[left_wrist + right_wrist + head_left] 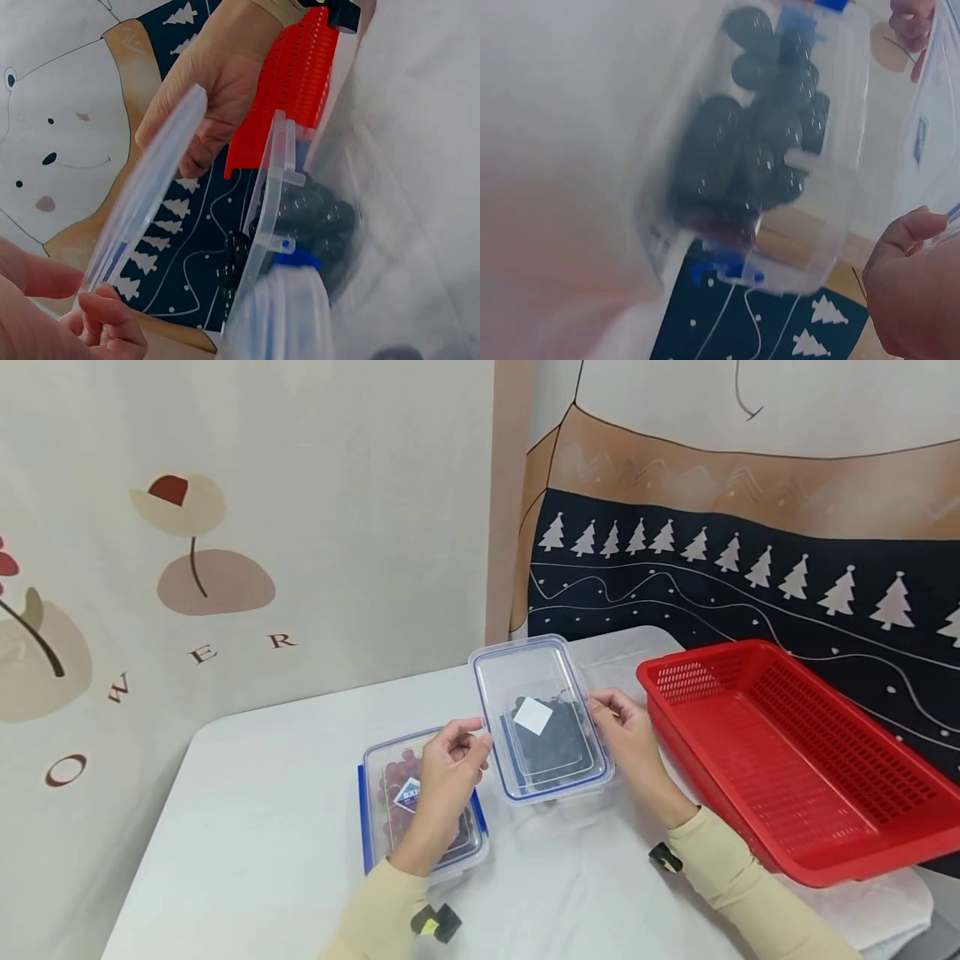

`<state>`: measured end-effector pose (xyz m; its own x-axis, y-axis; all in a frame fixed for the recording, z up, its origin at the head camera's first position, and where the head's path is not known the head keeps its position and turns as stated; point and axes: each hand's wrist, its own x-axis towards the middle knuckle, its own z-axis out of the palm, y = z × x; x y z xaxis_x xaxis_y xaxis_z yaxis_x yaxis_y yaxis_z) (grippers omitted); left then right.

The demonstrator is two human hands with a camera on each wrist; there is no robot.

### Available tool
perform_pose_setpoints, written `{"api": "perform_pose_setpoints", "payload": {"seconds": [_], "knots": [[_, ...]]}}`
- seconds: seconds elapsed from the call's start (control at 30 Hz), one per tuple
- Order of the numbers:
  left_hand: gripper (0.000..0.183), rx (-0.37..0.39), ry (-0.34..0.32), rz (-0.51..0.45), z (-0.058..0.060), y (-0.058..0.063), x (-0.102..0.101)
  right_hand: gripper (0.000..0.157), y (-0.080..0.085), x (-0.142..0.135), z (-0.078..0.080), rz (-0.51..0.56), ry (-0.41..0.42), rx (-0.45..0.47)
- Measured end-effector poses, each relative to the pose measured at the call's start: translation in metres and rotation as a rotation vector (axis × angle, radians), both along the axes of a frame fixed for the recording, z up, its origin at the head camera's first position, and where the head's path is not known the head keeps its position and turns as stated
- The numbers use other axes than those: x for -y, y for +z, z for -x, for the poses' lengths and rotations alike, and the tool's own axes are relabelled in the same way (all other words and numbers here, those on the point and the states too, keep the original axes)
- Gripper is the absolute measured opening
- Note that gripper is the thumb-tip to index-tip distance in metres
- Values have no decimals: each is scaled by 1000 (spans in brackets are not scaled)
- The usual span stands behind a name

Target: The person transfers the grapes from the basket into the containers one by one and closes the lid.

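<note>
A clear lid (517, 672) with a blue seal and a white label is held between both hands. My left hand (450, 777) pinches its left edge between thumb and fingertips, and my right hand (633, 743) grips the right edge. In the left wrist view the lid (146, 184) stands apart from the box beneath, at a slant. That clear box (829, 247) holds dark, shiny round fruit (735, 150), which look like black grapes. Blue clasps (296, 259) hang at the box's sides.
Left of that box is a lidded container (375, 753) of red grapes (397, 772), partly behind my left forearm. A red plastic basket (750, 768) with perforated walls stands at the right. Both rest on the white-covered table (262, 802), against printed curtains (375, 527).
</note>
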<state>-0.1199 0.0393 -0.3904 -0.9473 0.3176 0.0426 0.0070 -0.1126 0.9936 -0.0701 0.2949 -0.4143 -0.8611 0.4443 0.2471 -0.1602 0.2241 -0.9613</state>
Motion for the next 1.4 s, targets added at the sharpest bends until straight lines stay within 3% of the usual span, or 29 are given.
{"api": "perform_pose_setpoints", "payload": {"seconds": [0.17, 0.47, 0.7, 0.83, 1.0, 1.1, 1.23, 1.4], "knots": [[22, -29, 35, -58, 0, 4, -14, 30, 8, -6, 2, -8, -45, -101], [11, -354, 109, 27, -2, 8, -30, 19, 15, -13, -3, -75, -146, -262], [19, -498, 143, 102, -5, 6, -32, 19, 19, -15, -9, -107, -157, -349], [24, -493, 125, 105, -5, 3, -33, 17, 15, -18, -13, -143, -140, -352], [38, -411, 76, 120, -7, -4, -33, 18, 5, -24, -17, -182, -105, -294], [39, -357, 45, 113, -8, -7, -33, 29, -1, -27, -21, -183, -49, -248], [50, -317, 8, 150, -9, -12, -33, 39, -5, -30, -26, -205, 21, -151], [69, -296, -40, 304, -8, -20, -36, 45, -8, -32, -26, -283, 67, 41]]}}
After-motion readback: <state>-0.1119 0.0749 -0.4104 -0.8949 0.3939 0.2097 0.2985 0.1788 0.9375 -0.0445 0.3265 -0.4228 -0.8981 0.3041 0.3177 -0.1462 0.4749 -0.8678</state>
